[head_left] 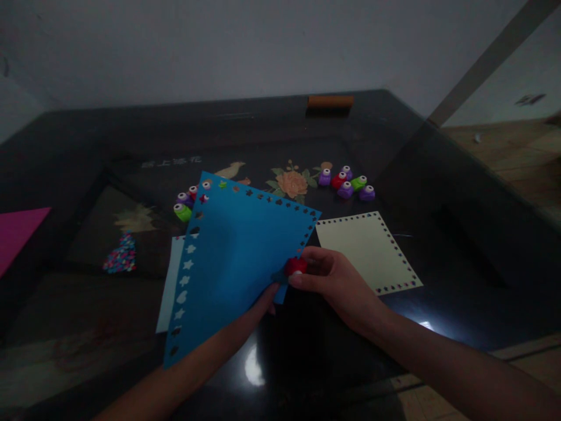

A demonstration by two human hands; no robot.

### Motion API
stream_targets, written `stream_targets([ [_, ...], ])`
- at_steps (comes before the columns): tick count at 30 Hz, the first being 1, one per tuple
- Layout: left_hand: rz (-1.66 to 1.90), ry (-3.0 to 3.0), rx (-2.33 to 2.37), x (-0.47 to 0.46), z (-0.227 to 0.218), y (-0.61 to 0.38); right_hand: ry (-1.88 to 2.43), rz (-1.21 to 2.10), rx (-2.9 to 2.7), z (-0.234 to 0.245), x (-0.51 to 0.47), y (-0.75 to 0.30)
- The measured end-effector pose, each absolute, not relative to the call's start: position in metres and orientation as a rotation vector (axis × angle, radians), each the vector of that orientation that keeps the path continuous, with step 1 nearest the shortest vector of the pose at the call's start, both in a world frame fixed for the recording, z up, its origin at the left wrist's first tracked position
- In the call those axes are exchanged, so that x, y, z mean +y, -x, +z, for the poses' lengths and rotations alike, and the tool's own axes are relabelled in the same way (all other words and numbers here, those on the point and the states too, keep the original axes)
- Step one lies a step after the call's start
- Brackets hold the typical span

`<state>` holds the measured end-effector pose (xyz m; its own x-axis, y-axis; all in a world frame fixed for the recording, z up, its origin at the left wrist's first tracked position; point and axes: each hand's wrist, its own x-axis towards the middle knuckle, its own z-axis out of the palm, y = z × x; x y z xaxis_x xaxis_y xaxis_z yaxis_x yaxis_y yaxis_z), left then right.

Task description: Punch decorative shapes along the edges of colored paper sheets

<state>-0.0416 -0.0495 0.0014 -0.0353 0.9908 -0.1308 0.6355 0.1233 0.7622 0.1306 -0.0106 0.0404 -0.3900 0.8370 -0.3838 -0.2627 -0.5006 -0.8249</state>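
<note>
A blue sheet of paper is held up at a tilt, with small shapes cut through along its top, left and right borders. My left hand pinches its lower right edge, fingers partly behind the sheet. A red craft punch sits on the right edge of the sheet, gripped between the thumb and fingers of my right hand. Below my right wrist lies a cream sheet with cut-out shapes round its borders. Partly hidden under the blue sheet is a pale blue sheet.
Several purple, red and green punches stand on the dark glossy table; more punches are at the left. A pile of coloured paper bits and a pink sheet lie further left. An orange-brown roll is by the wall.
</note>
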Motion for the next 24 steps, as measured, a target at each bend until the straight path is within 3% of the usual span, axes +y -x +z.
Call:
stream_targets([
  [19,0.862,-1.64,1.784,-0.054,0.007,0.04,1.051,1.941,-0.9,0.04,-0.01,-0.13],
  [24,0.765,-1.712,1.729,-0.052,0.003,0.045,1.062,1.93,-0.915,0.038,-0.011,-0.13],
])
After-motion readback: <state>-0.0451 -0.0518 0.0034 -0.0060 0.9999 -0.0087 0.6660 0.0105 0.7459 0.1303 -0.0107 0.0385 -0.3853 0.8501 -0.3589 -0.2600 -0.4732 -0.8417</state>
